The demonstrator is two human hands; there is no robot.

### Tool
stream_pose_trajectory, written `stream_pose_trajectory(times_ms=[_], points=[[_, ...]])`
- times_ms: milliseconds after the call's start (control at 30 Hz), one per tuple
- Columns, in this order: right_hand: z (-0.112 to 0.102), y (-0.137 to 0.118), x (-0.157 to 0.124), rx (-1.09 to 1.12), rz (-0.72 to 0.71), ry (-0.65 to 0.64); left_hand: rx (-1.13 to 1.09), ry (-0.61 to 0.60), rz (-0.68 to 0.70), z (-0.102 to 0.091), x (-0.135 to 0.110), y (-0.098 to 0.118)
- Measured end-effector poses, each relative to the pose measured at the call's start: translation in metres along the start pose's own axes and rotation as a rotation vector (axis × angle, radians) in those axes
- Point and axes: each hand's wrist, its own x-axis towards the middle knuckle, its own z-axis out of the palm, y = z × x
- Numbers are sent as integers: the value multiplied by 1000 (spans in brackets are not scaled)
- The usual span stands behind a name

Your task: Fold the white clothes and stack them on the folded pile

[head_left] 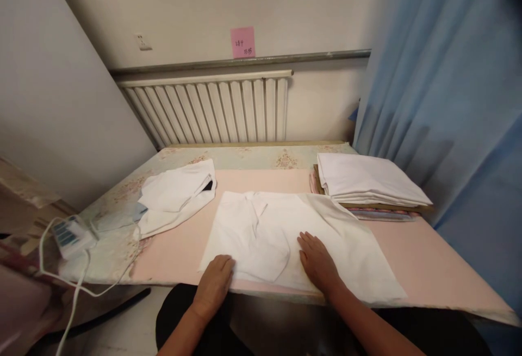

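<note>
A white garment lies spread flat on the pink table cover in front of me, partly folded with one sleeve turned in. My left hand rests at its near left corner, fingers curled over the cloth's edge. My right hand lies flat on the garment's middle, fingers stretched out and together, pressing the fabric down.
A crumpled white garment lies at the left. A stack of folded white cloths sits at the back right. A white power strip with cord is on the left edge. Radiator behind, blue curtain on the right.
</note>
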Motion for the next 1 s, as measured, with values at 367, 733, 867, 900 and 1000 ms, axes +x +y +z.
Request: stream_pose_trajectory(times_ms=[367,733,867,900,1000], points=[[0,0,0,22,11,10,167,-41,155,5,6,3],[-5,-2,0,13,17,-11,110,-47,238,9,10,2],[-4,-1,0,27,17,3,62,-45,214,10,12,4],[-3,-1,0,28,16,8,50,-48,207,10,13,4],[-3,-1,0,19,15,10,28,-57,192,7,14,7]])
